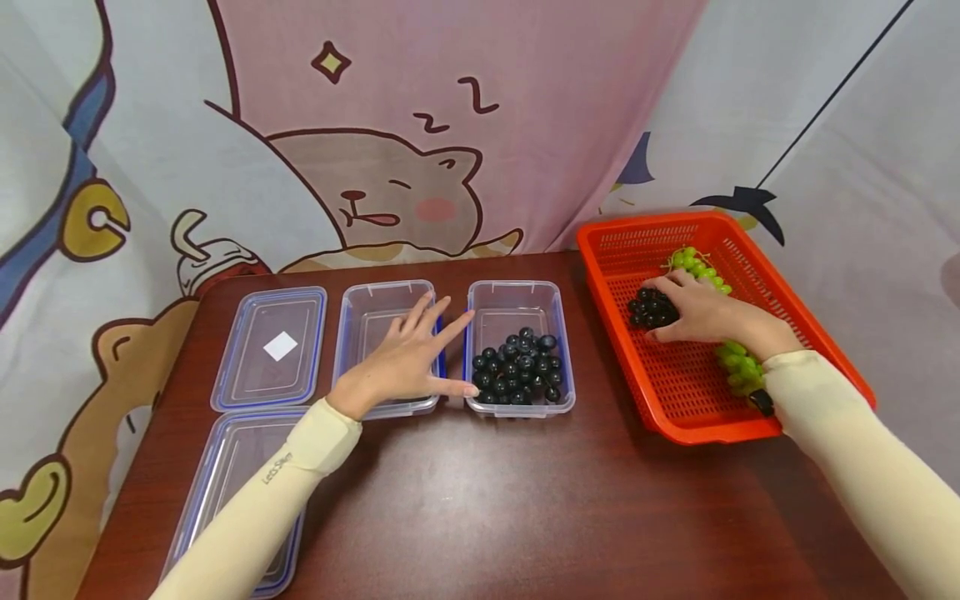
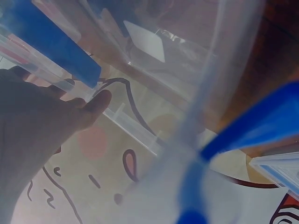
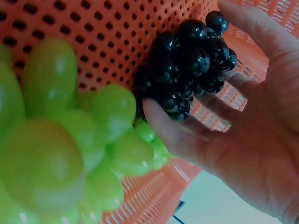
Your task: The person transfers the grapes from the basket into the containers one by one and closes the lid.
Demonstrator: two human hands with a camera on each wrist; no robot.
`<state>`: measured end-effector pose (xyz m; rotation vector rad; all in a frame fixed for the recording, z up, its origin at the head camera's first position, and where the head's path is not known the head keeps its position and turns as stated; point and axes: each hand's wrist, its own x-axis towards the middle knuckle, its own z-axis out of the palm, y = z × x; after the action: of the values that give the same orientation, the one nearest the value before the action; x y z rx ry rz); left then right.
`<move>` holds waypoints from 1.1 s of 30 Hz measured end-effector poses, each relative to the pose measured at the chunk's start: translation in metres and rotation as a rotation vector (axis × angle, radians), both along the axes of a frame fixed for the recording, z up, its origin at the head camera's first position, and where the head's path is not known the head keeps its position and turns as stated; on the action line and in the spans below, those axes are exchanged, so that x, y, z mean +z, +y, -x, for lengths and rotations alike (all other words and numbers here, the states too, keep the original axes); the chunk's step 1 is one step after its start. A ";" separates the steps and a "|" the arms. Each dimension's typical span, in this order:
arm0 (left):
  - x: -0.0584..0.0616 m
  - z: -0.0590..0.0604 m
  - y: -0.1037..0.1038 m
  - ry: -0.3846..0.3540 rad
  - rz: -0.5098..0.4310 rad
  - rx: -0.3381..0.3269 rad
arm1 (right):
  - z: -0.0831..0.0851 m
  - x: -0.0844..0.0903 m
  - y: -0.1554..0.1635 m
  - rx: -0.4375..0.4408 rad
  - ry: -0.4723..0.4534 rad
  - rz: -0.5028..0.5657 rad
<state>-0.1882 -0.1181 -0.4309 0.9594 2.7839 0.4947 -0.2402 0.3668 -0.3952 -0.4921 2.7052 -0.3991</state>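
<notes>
My right hand [image 1: 701,308] reaches into the red basket [image 1: 660,408], its thumb and fingers curved around a bunch of black grapes [image 1: 651,308]. In the right wrist view the black grapes [image 3: 187,60] sit between thumb and fingers, partly hiding the fingers. My left hand [image 1: 408,354] is spread with fingers extended above the clear container [image 1: 386,408] at the middle. Its thumb tip is at the rim of the right clear container [image 1: 520,410], which holds black grapes [image 1: 517,367]. The left wrist view shows the left hand [image 2: 51,116] by clear plastic walls with blue edging.
Two green grape bunches, one lighter [image 1: 697,265] at the back and one [image 1: 738,367] under the right wrist, lie in the basket. On the left are two clear lids [image 1: 251,367] with blue seals, the farther bearing a white label [image 1: 281,346]. A patterned curtain [image 1: 420,183] hangs behind the table [image 1: 480,508].
</notes>
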 end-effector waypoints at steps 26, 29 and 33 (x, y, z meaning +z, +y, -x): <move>0.001 0.002 0.002 0.000 0.015 -0.008 | 0.009 0.006 0.003 0.078 0.044 0.073; 0.002 0.002 0.002 0.006 0.016 -0.012 | 0.005 0.012 0.003 0.052 0.078 0.079; 0.003 0.001 0.002 0.006 0.023 -0.011 | -0.001 0.018 0.003 0.029 0.128 0.112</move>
<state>-0.1893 -0.1160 -0.4280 0.9726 2.7821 0.4577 -0.2395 0.3702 -0.3773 -0.6065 2.8054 -0.5301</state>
